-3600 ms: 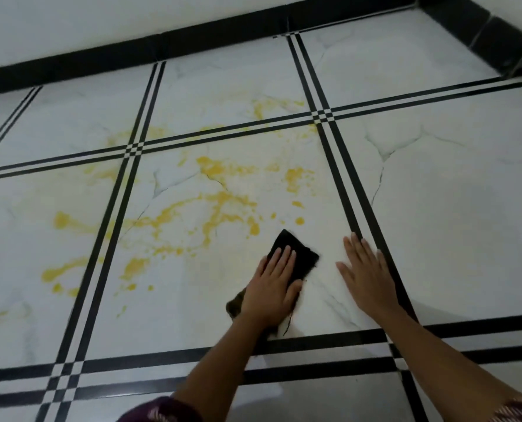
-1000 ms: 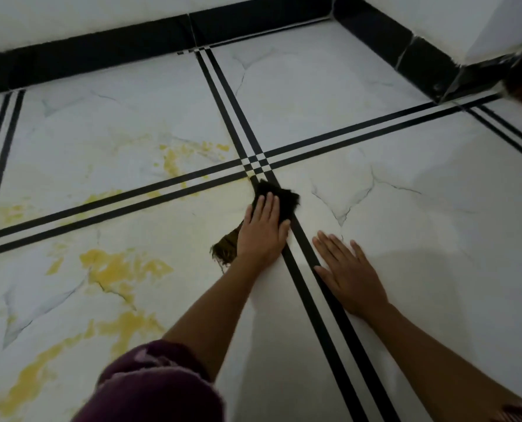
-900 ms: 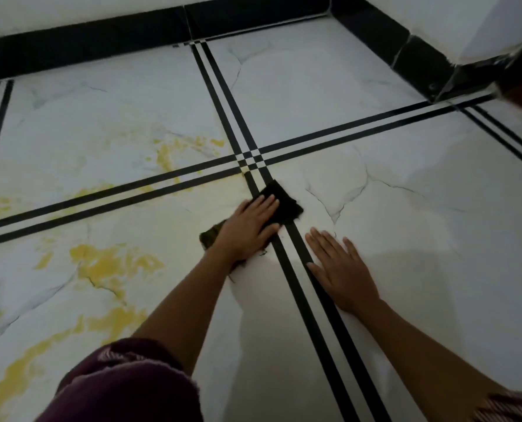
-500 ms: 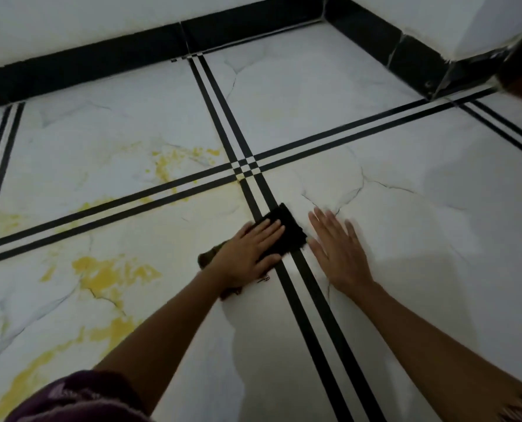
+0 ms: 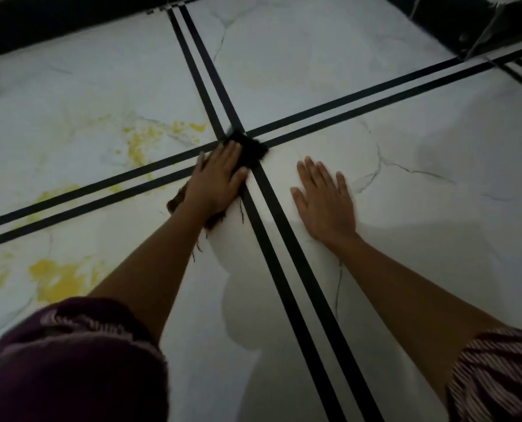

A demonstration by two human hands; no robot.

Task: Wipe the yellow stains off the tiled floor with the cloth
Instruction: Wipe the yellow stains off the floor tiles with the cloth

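your left hand (image 5: 220,178) lies flat, fingers straight and close together, pressing the dark cloth (image 5: 252,148) onto the tiled floor (image 5: 314,71). the cloth sits right on the crossing of the black double stripes (image 5: 287,254). one dark corner pokes out past your fingertips, and a frayed brownish edge shows beside your wrist. most of the cloth is hidden under your palm, so its full shape cannot be told.

your right hand (image 5: 325,197) rests palm down on bare tile just across the stripes, fingers straight and slightly spread. it holds nothing and stays apart from the cloth.

the yellow stains (image 5: 137,144) lie left of your left hand, as a speckled patch beyond the crosswise stripes and faint streaks along them. a thicker blotch (image 5: 57,277) lies nearer you, well apart from the cloth.

a blurred maroon sleeve (image 5: 70,360) fills the lower left corner, and a striped sleeve (image 5: 497,376) is cut off at the lower right. a black skirting (image 5: 40,22) runs along the far edge.
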